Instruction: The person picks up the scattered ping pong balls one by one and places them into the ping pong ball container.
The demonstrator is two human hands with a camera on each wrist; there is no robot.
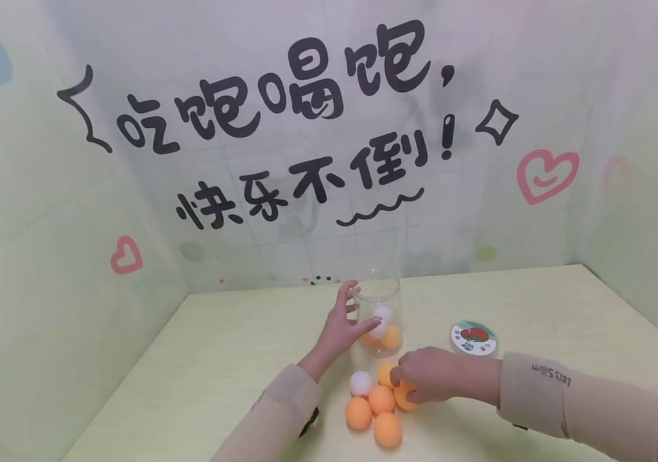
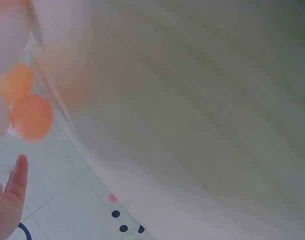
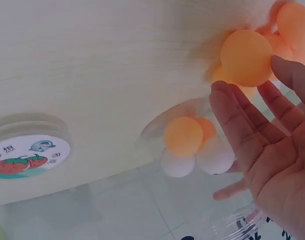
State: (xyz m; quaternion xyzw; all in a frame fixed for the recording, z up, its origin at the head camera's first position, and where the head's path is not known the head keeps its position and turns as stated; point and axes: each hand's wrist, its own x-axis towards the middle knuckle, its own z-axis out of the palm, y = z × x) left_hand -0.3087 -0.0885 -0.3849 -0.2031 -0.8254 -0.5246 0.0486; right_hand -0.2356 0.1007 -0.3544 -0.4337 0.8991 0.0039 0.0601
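My left hand (image 1: 343,327) holds a clear plastic jar (image 1: 386,296) upright from its left side, thumb across the front. White and orange ping-pong balls (image 1: 390,336) lie in the jar's bottom. In front of it, my right hand (image 1: 435,374) reaches down over a loose group of balls. Thumb and fingers pinch an orange ping-pong ball (image 3: 246,57) in the right wrist view. Beside it rest several other orange balls (image 1: 388,429) and a white ball (image 1: 361,384). The left wrist view is mostly filled by a blurred pale surface.
A round lid (image 1: 473,337) with a tomato picture lies on the pale wooden table (image 1: 190,378), right of the jar. Behind the table stands a pale printed backdrop (image 1: 282,256) with black lettering and hearts. Side panels (image 1: 45,289) flank the table.
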